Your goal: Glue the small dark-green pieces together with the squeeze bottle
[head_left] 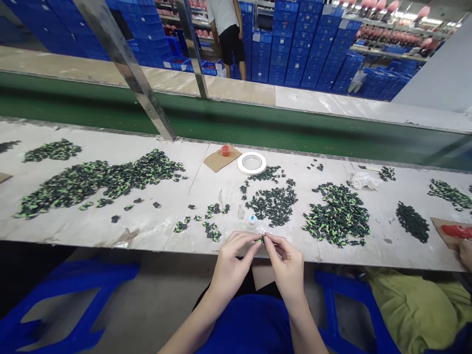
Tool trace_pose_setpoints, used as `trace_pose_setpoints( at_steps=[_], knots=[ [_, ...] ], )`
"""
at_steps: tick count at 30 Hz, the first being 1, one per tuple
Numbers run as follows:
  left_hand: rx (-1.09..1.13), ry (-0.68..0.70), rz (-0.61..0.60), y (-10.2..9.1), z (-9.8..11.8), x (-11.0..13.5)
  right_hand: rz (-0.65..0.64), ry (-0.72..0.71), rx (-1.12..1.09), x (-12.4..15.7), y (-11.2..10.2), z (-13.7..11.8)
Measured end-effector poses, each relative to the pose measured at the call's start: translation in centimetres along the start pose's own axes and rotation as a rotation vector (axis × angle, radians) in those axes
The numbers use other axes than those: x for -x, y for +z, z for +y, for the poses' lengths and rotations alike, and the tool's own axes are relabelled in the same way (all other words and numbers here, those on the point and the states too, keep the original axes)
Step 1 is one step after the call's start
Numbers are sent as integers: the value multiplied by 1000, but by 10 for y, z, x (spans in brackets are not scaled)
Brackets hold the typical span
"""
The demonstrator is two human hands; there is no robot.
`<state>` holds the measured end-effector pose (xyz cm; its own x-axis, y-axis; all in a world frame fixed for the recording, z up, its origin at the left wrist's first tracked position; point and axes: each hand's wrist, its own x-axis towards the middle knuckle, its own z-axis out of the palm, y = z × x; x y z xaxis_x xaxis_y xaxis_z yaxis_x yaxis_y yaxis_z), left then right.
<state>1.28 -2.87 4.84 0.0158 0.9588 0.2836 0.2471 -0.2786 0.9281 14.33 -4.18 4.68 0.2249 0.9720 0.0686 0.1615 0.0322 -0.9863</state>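
My left hand [234,263] and my right hand [285,263] meet at the near edge of the white workbench [155,231]. Both pinch one tiny black-and-green part [261,239] between their fingertips. Just beyond the fingers stands a small clear glue bottle [251,221]. Behind it lies a pile of dark small parts [275,202]. A few finished black-green pieces [212,228] lie to the left of my hands.
Big heaps of black-green parts [96,179] spread at left, another heap [339,216] at right. A white tape roll [251,162] and a red cap on cardboard [224,150] sit farther back. A green conveyor [258,123] runs behind. Someone in yellow-green trousers [413,305] sits at right; another person [228,34] stands by blue crates.
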Motion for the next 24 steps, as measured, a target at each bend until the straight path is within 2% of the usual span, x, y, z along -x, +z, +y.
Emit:
trace_pose_setpoints(
  at_steps=[9,12,18,24],
  knots=[
    [55,-88,-10,-2,6,-2,47,-288,76,2,2,1],
    [44,-124,-26,-5,7,-4,5,-288,90,1,-2,-1],
    [110,-260,-118,-10,10,-7,-197,-332,170,-8,-19,-4],
    [187,-371,-145,-9,14,-7,-214,-270,181,-6,-21,0]
  ],
)
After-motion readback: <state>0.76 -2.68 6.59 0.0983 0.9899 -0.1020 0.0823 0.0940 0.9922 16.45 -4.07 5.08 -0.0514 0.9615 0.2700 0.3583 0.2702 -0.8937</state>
